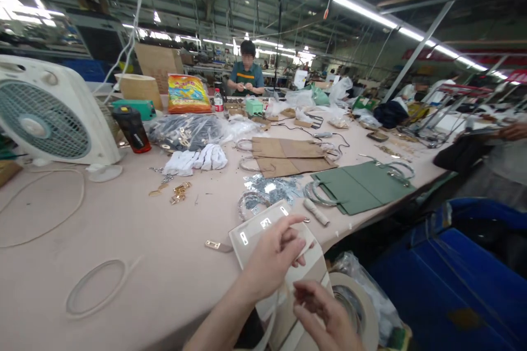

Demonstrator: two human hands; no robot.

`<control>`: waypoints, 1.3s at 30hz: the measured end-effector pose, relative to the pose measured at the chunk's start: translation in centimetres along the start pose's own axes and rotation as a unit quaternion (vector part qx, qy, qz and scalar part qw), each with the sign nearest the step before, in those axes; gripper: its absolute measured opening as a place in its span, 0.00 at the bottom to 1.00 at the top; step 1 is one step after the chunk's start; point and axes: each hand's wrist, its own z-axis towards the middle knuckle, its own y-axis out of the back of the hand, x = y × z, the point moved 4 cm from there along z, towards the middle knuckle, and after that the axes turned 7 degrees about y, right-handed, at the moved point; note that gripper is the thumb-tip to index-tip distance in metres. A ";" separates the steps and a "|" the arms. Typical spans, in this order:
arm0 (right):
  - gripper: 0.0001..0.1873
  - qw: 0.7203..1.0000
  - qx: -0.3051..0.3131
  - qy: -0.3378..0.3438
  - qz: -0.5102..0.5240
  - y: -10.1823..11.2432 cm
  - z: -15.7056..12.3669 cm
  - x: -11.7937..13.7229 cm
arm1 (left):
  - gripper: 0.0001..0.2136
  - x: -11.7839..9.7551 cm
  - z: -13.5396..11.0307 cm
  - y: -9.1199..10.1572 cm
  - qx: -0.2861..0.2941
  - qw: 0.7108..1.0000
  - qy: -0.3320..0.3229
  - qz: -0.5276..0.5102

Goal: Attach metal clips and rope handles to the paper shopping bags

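Note:
A cream bag piece (257, 233) with several shiny metal fittings lies at the table's front edge and hangs over it. My left hand (280, 249) is over this piece, index finger stretched out and the other fingers loosely curled; nothing shows plainly in its grasp. Lower and to the right is my right hand (325, 312), beside the hanging part of the piece, with thumb and fingers bent but apart. A tab with a metal plate (218, 245) lies left of the piece. Behind it are a plastic-wrapped handle (242, 205) and small silvery plates (274, 189).
Brown bag panels (288, 156) and a green bag (364, 186) with handles lie farther back. White gloves (195, 159), gold fittings (180, 193) and a fan (49, 115) are left. A tape roll (362, 307) and blue bin (448, 279) stand right. A co-worker (247, 74) sits opposite.

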 end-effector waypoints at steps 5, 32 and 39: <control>0.15 0.977 -0.124 0.089 -0.145 7.6 2.7 6.5 | 0.24 -0.7 -0.6 -1.5 0.027 0.970 -0.031 0.238; 0.08 0.934 0.076 0.213 -0.278 8.0 7.5 10.2 | 0.12 -0.9 0.7 -1.7 -0.010 0.898 -0.058 0.436; 0.08 0.929 0.097 0.215 -0.285 7.4 7.8 9.4 | 0.12 -0.4 0.7 -1.2 -0.026 0.897 -0.054 0.437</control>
